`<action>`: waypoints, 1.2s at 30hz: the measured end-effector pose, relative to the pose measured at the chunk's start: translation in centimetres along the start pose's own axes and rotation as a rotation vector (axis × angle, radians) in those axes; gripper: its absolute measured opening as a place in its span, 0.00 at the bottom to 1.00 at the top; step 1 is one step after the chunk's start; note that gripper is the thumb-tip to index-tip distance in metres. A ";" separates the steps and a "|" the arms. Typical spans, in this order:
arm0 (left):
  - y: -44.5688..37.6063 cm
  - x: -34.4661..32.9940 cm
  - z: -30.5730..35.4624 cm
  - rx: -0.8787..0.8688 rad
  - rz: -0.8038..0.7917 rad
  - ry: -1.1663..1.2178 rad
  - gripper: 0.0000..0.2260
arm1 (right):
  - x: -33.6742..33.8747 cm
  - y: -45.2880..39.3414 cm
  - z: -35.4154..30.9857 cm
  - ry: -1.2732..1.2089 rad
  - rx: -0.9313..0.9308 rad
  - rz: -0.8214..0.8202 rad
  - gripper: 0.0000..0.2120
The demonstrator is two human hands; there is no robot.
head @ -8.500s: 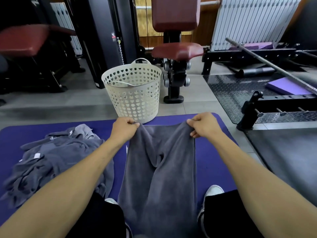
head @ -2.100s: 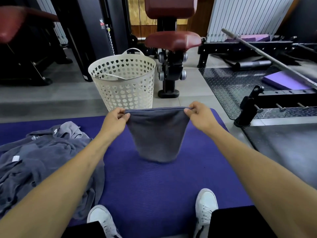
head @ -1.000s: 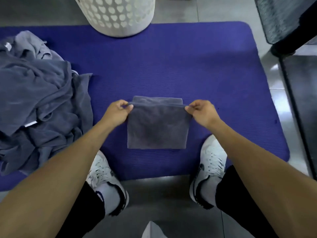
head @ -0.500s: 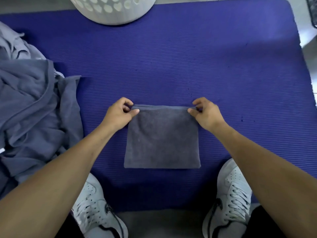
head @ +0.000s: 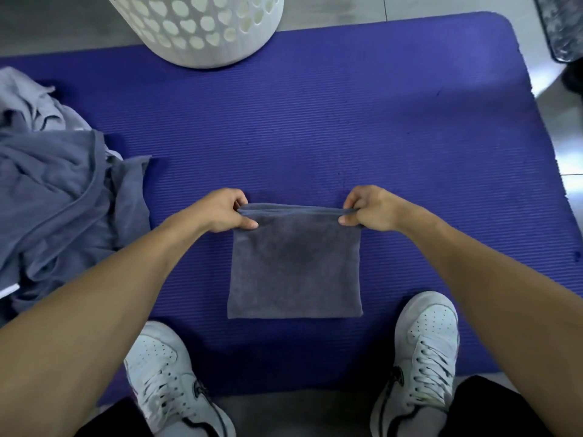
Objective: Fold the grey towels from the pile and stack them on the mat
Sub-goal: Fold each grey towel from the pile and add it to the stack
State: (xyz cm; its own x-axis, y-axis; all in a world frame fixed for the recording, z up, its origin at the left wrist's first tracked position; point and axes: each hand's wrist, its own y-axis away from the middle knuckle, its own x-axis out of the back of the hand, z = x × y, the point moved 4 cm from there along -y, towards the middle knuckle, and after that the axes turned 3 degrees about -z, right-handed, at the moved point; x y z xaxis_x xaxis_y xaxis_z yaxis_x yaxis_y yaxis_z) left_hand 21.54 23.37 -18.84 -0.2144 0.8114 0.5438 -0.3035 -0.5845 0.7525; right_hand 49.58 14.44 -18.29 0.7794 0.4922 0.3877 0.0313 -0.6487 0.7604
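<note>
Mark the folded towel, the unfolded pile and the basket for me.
folded towel [head: 295, 266]: head view, middle of its flat top face.
unfolded pile [head: 56, 190]: head view, a crumpled fold near its middle.
basket [head: 202, 26]: head view, its perforated white side wall.

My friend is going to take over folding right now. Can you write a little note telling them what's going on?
Left hand and right hand each pinch a far corner of the folded towel.
It lies square on the purple mat, between the white shoes.
Done: one towel folded, no stack yet.
Left: let go, then fold the grey pile on the mat's left.
The white basket stands at the far edge.
</note>
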 end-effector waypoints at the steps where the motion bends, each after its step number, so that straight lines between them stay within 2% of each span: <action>1: 0.2 0.1 0.0 -0.008 -0.005 0.059 0.13 | 0.1 0.3 -0.2 0.001 0.009 -0.013 0.10; 3: 0.6 0.3 0.1 -0.027 -0.042 0.167 0.13 | 0.3 1.0 -0.7 0.038 0.016 -0.058 0.14; 5: 1.4 0.6 0.7 -0.043 -0.083 0.172 0.13 | 0.5 1.9 -1.2 0.109 0.019 -0.095 0.18; 7: 2.4 0.9 1.6 -0.048 -0.138 0.121 0.11 | 0.6 2.9 -1.8 0.214 0.031 -0.134 0.12; 10: 4.5 2.1 2.8 -0.085 -0.183 0.017 0.01 | 1.3 5.3 -2.8 0.246 0.036 -0.187 0.05; 12: 6.0 3.5 3.7 -0.143 -0.119 0.033 0.05 | 2.7 7.0 -3.4 0.169 0.047 -0.136 0.04; 14: 7.6 4.9 4.7 -0.198 -0.017 0.083 0.04 | 4.6 8.7 -3.9 0.088 0.086 -0.045 0.05; 16: 9.0 5.6 6.3 -0.254 0.033 0.113 0.03 | 6.5 10.5 -4.3 0.143 0.112 0.022 0.07; 19: 10.6 5.8 9.1 -0.315 0.018 0.139 0.03 | 8.8 12.8 -4.2 0.259 0.104 0.087 0.08; 24: 10.9 5.9 13.5 -0.329 0.028 0.232 0.03 | 12.0 14.9 -2.7 0.161 0.101 0.109 0.06; 29: 7.2 4.9 17.7 -0.312 0.095 0.136 0.03 | 14.7 13.3 0.5 0.200 0.010 0.153 0.09; 31: 5.3 5.2 19.7 -0.341 0.221 0.048 0.03 | 16.4 12.0 1.3 0.210 0.024 0.258 0.08; 34: 3.5 6.9 22.9 -0.422 0.485 0.071 0.02 | 20.0 10.6 1.2 0.215 0.136 0.585 0.07; 36: 2.7 8.2 24.5 -0.493 0.638 0.098 0.06 | 22.3 9.8 1.1 0.192 0.235 0.768 0.08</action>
State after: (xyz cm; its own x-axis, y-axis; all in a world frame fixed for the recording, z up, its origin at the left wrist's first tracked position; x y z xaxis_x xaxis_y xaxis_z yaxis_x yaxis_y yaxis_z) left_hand 41.69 28.36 -3.19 -0.5579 0.3328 0.7602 -0.4649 -0.8842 0.0459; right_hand 67.96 18.44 -2.78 0.5169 -0.0607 0.8539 -0.3197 -0.9390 0.1267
